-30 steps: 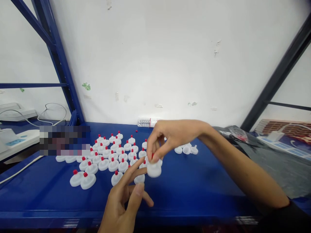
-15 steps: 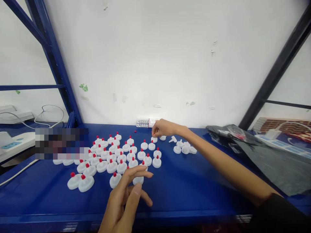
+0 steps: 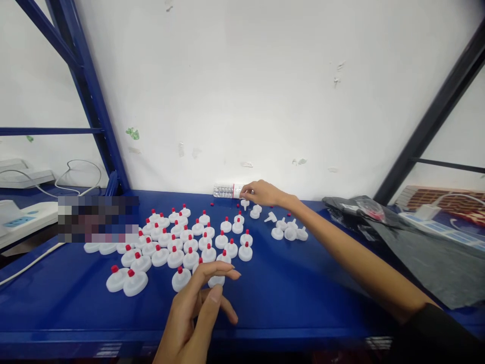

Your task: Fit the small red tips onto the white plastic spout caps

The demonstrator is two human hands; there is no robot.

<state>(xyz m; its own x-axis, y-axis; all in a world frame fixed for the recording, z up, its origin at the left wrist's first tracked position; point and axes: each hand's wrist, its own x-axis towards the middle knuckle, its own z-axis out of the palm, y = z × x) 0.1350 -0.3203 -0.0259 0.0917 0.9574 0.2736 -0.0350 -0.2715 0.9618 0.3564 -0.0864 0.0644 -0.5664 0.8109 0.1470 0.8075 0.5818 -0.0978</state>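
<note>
My right hand (image 3: 255, 192) reaches to the back of the table with its fingers pinched at a small white nozzle lid (image 3: 245, 203), whose narrow spout points down. A small loose red tip (image 3: 238, 205) lies just beside it. Closer to me, my left hand (image 3: 200, 308) hovers palm sideways, fingers apart and curved, holding nothing. Behind its fingers a white lid (image 3: 216, 281) is partly covered. Many white lids with red tips (image 3: 175, 258) stand upright across the left and middle. Right of them sits a small group of white lids without red tips (image 3: 290, 232).
A clear-and-white package (image 3: 223, 191) lies against the wall behind my right hand. Black plastic bags (image 3: 409, 258) cover the right side, beside a power strip (image 3: 435, 227). White cables and another power strip (image 3: 30, 220) are at the left, near blue shelf posts (image 3: 91, 96).
My right hand has let go of a red-tipped lid, now standing among the others, and moved slightly back to a bare white lid. My left hand has stayed almost still.
</note>
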